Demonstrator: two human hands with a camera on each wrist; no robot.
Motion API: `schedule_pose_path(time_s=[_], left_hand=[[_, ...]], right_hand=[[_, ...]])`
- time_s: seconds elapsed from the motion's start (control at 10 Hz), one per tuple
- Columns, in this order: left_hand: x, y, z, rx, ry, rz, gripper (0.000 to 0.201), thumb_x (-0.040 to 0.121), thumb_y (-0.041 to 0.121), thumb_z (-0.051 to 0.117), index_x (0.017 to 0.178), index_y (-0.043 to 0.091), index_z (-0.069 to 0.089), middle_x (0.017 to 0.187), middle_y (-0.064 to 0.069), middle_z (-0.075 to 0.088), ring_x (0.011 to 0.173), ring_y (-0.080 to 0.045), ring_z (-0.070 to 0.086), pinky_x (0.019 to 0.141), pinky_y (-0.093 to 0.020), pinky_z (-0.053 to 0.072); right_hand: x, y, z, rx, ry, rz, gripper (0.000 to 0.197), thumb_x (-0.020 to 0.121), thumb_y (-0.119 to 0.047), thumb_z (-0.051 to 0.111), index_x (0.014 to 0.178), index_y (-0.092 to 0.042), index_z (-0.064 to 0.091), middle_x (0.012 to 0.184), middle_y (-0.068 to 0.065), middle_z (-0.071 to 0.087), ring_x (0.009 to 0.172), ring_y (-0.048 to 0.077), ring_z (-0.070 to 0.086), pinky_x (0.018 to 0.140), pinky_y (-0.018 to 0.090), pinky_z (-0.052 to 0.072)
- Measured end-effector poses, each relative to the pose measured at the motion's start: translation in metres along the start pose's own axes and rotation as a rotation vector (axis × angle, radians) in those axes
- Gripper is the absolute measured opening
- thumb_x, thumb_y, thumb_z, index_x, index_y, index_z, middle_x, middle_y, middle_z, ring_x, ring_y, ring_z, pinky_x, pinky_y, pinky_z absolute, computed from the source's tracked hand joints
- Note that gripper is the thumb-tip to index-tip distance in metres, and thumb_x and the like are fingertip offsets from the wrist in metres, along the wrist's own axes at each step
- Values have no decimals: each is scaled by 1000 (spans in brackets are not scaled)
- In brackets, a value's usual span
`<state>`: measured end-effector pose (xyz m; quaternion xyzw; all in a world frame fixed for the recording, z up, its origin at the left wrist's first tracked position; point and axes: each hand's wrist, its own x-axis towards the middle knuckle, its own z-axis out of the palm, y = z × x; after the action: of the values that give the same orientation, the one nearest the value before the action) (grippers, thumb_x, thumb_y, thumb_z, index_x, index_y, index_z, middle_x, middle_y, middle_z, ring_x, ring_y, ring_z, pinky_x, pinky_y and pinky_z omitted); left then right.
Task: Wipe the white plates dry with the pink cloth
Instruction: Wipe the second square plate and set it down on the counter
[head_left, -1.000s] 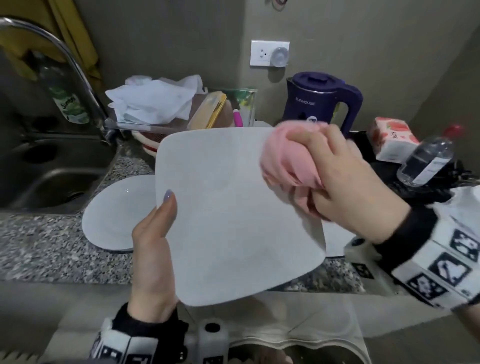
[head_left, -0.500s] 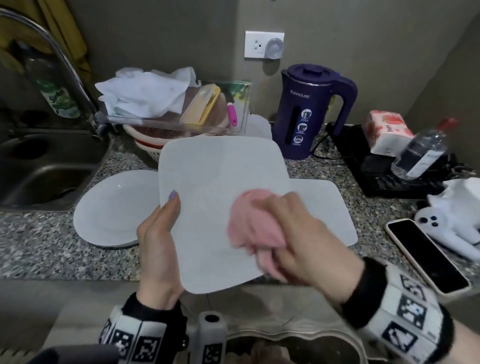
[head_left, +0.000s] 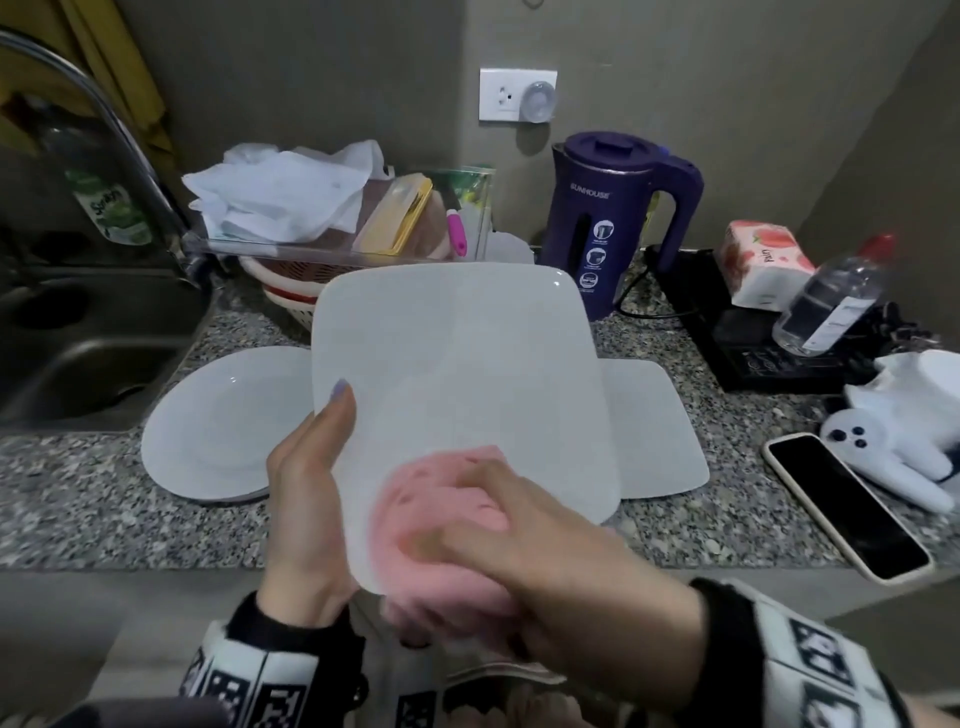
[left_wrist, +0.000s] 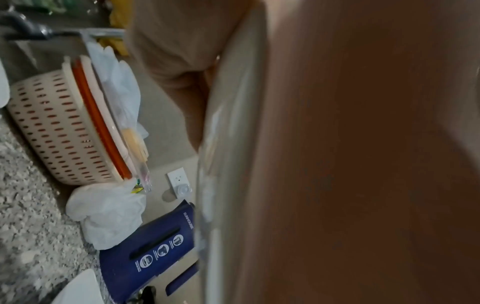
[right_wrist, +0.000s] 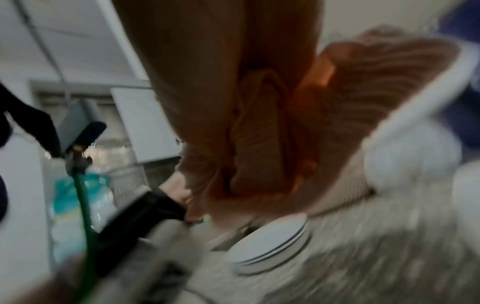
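A square white plate (head_left: 457, 374) is tilted up over the counter's front edge. My left hand (head_left: 311, 483) grips its left edge, thumb on the face; the plate's rim (left_wrist: 223, 164) runs past the thumb in the left wrist view. My right hand (head_left: 545, 561) holds the bunched pink cloth (head_left: 441, 499) and presses it on the plate's near lower corner; the cloth (right_wrist: 376, 86) shows blurred in the right wrist view. A round white plate (head_left: 218, 421) lies on the counter to the left, and a rectangular white plate (head_left: 654, 431) lies to the right, partly behind the held one.
A sink (head_left: 78, 353) with a tap is at the left. Behind the plates stand a beige colander (head_left: 291, 291) under a clear tray of white cloths and a purple kettle (head_left: 608, 218). At the right lie a phone (head_left: 841, 504), a bottle (head_left: 826, 301), a tissue pack and a white toy.
My right hand has carried the pink cloth from the plate's upper right corner down across its face to the near lower corner. The left hand keeps its grip on the plate's left edge.
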<state>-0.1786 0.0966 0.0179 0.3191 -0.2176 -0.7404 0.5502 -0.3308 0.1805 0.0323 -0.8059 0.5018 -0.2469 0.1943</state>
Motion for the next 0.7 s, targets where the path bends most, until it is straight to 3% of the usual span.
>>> schedule_pose_path(time_s=[0.1, 0.2, 0.3, 0.4, 0.5, 0.6, 0.7], left_hand=[[-13, 5, 7, 247, -41, 229, 29, 95, 26, 51, 113, 11, 69, 112, -3, 73, 108, -23, 67, 95, -41, 48], [-13, 0, 5, 339, -58, 272, 26, 94, 23, 52, 105, 7, 70, 104, -1, 75, 102, -15, 69, 92, -30, 49], [-14, -4, 9, 385, -77, 340, 24, 92, 17, 51, 83, 4, 69, 79, 1, 70, 77, -5, 64, 73, -15, 50], [-18, 0, 12, 307, -42, 270, 30, 84, 27, 56, 101, 9, 73, 105, -2, 74, 105, -18, 68, 98, -34, 50], [-15, 2, 6, 257, 1, 238, 44, 80, 33, 60, 116, 8, 68, 120, -8, 70, 118, -30, 62, 109, -52, 38], [-12, 0, 6, 289, 20, 233, 36, 86, 29, 58, 112, 8, 70, 115, -11, 71, 112, -31, 65, 105, -52, 43], [-10, 2, 5, 311, -26, 251, 28, 90, 24, 54, 107, 10, 71, 111, -8, 73, 106, -26, 68, 90, -35, 55]], right_hand=[[-29, 32, -20, -351, -171, -161, 55, 85, -30, 61, 130, -49, 37, 132, -13, 38, 115, 4, 48, 97, 25, 44], [-7, 21, -26, -166, -3, -31, 62, 77, -26, 53, 133, -43, 32, 139, -1, 25, 126, 19, 39, 96, 39, 45], [43, 8, -37, -165, 197, -111, 59, 77, -26, 51, 132, -38, 32, 136, 6, 30, 123, 30, 40, 93, 49, 46], [54, 33, -74, -371, 312, 80, 59, 76, -33, 51, 131, -37, 29, 126, 11, 33, 110, 38, 47, 86, 51, 48], [26, 35, -68, -350, 230, 178, 61, 77, -29, 57, 130, -37, 28, 122, 7, 30, 106, 34, 45, 85, 48, 47], [5, -2, -19, -293, -71, -2, 56, 79, -41, 49, 128, -47, 21, 135, 1, 21, 112, 23, 36, 78, 34, 44], [3, 5, -6, -463, 39, 22, 68, 70, -33, 64, 126, -48, 31, 133, 0, 30, 102, 24, 47, 58, 35, 49]])
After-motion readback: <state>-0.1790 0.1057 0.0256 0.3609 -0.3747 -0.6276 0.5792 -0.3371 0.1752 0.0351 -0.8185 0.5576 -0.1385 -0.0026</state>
